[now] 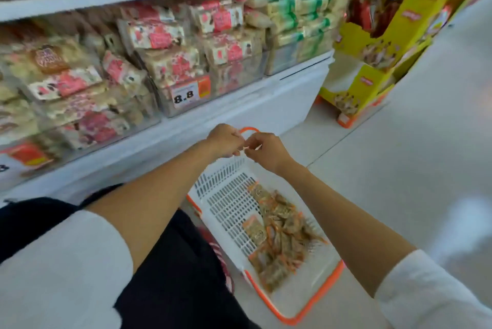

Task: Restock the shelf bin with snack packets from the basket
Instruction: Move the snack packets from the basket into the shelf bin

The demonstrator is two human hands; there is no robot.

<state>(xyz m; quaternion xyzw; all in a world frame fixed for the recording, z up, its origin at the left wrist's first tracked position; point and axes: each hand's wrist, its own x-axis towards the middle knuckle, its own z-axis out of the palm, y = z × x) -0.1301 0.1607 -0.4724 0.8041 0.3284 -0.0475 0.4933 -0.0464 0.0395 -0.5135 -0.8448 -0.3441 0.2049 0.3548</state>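
Filling the clear shelf bin [218, 94] above and left of the left hand [226, 140] are pink-and-white packets. Its curled fingers meet those of the right hand [266, 151] at the orange handle [249, 130]; whether they pinch it, I cannot tell. Below both hands, the white basket [229, 203] holds tan-and-orange snack packets [279, 230].

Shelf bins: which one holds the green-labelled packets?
The rightmost clear bin on the lower shelf, beside the yellow display stand. The bins to its left hold pink-labelled packets, and the one next to it carries the 8.8 price tag.
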